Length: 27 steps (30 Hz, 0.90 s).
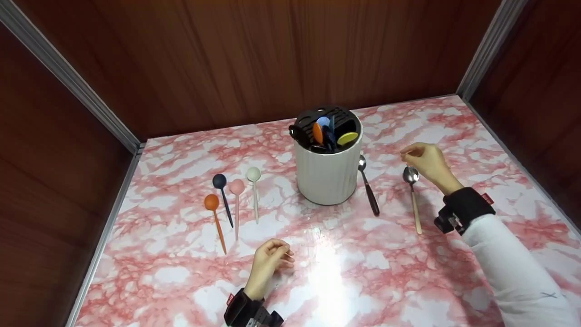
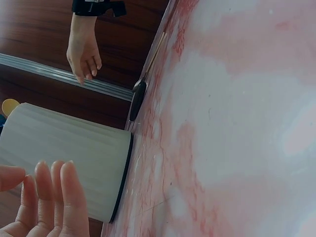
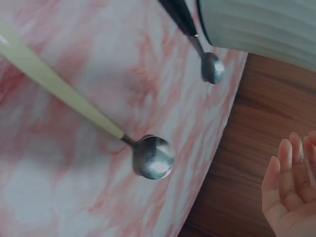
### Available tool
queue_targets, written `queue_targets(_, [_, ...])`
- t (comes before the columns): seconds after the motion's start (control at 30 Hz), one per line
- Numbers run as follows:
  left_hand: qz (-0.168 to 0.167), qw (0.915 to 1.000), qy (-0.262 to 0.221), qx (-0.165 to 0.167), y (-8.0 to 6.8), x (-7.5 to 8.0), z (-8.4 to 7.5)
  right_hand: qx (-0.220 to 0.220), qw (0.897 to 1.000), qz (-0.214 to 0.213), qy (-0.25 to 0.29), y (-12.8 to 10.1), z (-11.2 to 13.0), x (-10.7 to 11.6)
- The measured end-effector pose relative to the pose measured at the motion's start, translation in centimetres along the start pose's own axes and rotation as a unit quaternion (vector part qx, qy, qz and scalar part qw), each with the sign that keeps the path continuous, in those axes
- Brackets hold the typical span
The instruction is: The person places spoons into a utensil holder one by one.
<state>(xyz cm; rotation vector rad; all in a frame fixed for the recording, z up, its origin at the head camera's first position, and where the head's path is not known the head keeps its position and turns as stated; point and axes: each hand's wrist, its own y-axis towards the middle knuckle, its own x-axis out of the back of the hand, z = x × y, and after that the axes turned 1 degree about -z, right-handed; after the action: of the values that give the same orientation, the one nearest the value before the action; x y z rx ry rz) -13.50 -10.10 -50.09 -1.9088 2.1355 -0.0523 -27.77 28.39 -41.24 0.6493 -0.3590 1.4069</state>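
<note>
Right of centre in the head view, the right hand (image 1: pixel 424 159) hovered just above the bowl of the cream-handled spoon (image 1: pixel 413 197), fingers loosely bent and holding nothing. The right wrist view backs that up: relaxed fingers (image 3: pixel 286 182) at the lower right edge, apart from the spoon's shiny bowl (image 3: pixel 153 158), which lay flat on the marble table (image 1: pixel 363 281). Guessing the hand sat up there because that's the end nearest the holder.

Next over to the left was the black-handled spoon (image 1: pixel 368 186), lying just beside the white ribbed holder (image 1: pixel 327 175), which stood upright near the middle with a few coloured utensils poking out of its black insert.

Down at the bottom centre, the left hand (image 1: pixel 268 261) rested on the table, fingers softly curled and empty too, wrist bent upward a bit.

Further left, four spoons sat in a neat row, heads up-frame: orange spoon (image 1: pixel 215 220), dark blue spoon (image 1: pixel 223 197), pink spoon (image 1: pixel 236 204), pale green spoon (image 1: pixel 254 193). Looked sorted by type, honestly.
</note>
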Motion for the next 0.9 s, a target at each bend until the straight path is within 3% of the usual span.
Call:
queue_targets(0.57, [-0.009, 0.9999, 0.008, 0.001, 0.0, 0.0, 0.2, -0.036, 0.995, 0.047, -0.084, -2.2, -3.1, -0.5])
queue_targets(0.77, [-0.007, 1.0, 0.003, 0.002, 0.0, 0.0, 0.2, -0.044, 0.992, 0.045, -0.113, -2.6, -3.9, -0.6])
queue_targets(0.9, [-0.005, 1.0, 0.003, 0.001, -0.1, 0.0, 0.3, -0.071, 0.988, 0.053, -0.127, -2.9, -4.4, -0.7])
